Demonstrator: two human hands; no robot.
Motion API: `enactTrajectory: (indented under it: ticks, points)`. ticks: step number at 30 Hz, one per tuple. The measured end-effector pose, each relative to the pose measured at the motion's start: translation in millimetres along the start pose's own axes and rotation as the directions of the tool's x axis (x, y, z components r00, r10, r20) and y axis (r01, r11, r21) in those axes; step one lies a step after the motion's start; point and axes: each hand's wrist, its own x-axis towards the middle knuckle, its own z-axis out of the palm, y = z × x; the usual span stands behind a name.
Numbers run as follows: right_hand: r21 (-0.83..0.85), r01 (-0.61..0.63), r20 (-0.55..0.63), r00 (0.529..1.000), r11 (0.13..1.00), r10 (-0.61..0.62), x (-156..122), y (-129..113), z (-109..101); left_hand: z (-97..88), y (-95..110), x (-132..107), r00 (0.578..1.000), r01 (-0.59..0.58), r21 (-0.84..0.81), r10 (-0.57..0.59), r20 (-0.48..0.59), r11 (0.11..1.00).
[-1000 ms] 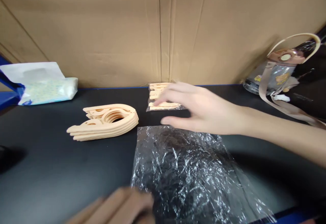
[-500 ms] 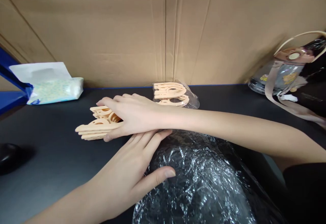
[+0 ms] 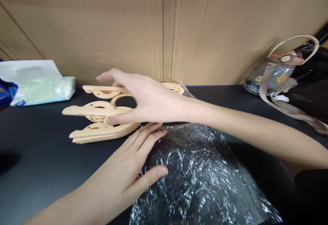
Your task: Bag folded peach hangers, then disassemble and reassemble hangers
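Note:
My right hand (image 3: pixel 153 98) grips a beige plastic folding hanger (image 3: pixel 85 109), thumb along its near side and fingers over the far side. The hanger is raised just above a stack of similar hangers (image 3: pixel 94 135) on the dark table. Its two arms point left, and my palm hides part of it. My left hand (image 3: pixel 128 168) lies flat with fingers stretched out, at the left edge of a crinkled clear plastic bag (image 3: pixel 202 177), and holds nothing. My right forearm crosses above the bag.
Behind the right hand lies another clear packet of beige hangers (image 3: pixel 175 87), partly covered. A tissue pack (image 3: pixel 43 90) stands at the back left, and a strapped water bottle (image 3: pixel 279 73) at the back right. A cardboard wall (image 3: pixel 115 30) closes off the table's rear edge.
My right hand has risen off the stack, bringing one hanger up with it. My left hand stays flat by the bag. The view has shifted slightly.

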Motion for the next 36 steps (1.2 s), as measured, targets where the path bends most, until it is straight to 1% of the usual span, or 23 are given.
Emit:
enactTrajectory:
  ticks: [1, 3, 5, 7, 8, 10, 11, 13, 16, 18, 21, 27, 29, 32, 36]
  points:
    - [0.005, 0.002, 0.0, 1.0, 1.0, -0.002, -12, 0, -11, 0.3, 0, 0, 1.0, 0.008, 0.002, -0.008, -0.004, 1.0]
    - [-0.033, 0.001, -0.055, 0.998, 0.999, -0.003, -41, -1, -32, 1.1, -2, -1, 1.0, 0.021, 0.007, -0.021, -0.015, 1.0]
    - [-0.122, -0.075, -0.046, 0.996, 0.99, 0.07, -76, -2, -51, 1.8, -4, -1, 0.999, 0.02, 0.02, -0.019, -0.026, 1.0]
    - [-0.233, -0.168, -0.014, 0.985, 0.958, 0.17, -113, -4, -64, 1.9, -8, -1, 1.0, -0.007, 0.044, 0.007, -0.005, 0.999]
    - [-0.286, -0.218, 0.021, 0.972, 0.933, 0.233, -131, -5, -69, 2.0, -9, -1, 1.0, -0.026, 0.057, 0.025, 0.018, 0.998]
    - [-0.324, -0.23, 0.031, 0.967, 0.918, 0.253, -164, -6, -74, 2.9, -11, -1, 0.998, -0.045, 0.072, 0.042, 0.048, 0.996]
    - [-0.341, -0.265, 0.036, 0.955, 0.902, 0.294, -180, -7, -74, 4.0, -10, -1, 0.998, -0.039, 0.071, 0.036, 0.042, 0.997]
    - [-0.34, -0.323, 0.03, 0.935, 0.883, 0.353, -207, -8, -74, 7.3, -8, -2, 1.0, -0.002, 0.058, 0.002, -0.004, 0.998]
    - [-0.355, -0.424, 0.053, 0.881, 0.833, 0.471, -235, -9, -72, 12.6, -3, -4, 0.998, 0.034, 0.049, -0.032, -0.046, 0.998]
    - [-0.328, -0.45, 0.084, 0.862, 0.83, 0.5, -242, -10, -70, 14.6, -1, -5, 0.998, 0.032, 0.05, -0.03, -0.052, 0.998]
    - [-0.255, -0.451, 0.139, 0.858, 0.855, 0.494, -239, -10, -66, 13.8, -4, -4, 0.998, 0.02, 0.047, -0.017, -0.058, 0.999]
    - [-0.156, -0.424, 0.197, 0.872, 0.892, 0.449, -215, -7, -53, 5.4, -16, -2, 0.995, -0.09, 0.108, 0.084, 0.059, 0.99]
    - [-0.157, -0.426, 0.205, 0.869, 0.891, 0.451, -214, -4, -52, 4.4, -17, -3, 0.994, -0.09, 0.138, 0.082, 0.067, 0.986]
    - [-0.203, -0.443, 0.181, 0.86, 0.873, 0.478, -222, 0, -55, 6.0, -17, -3, 0.994, -0.097, 0.159, 0.086, 0.071, 0.983]
    - [-0.288, -0.421, 0.129, 0.873, 0.86, 0.47, -234, 5, -61, 9.1, -17, -3, 0.994, -0.096, 0.148, 0.087, 0.065, 0.984]
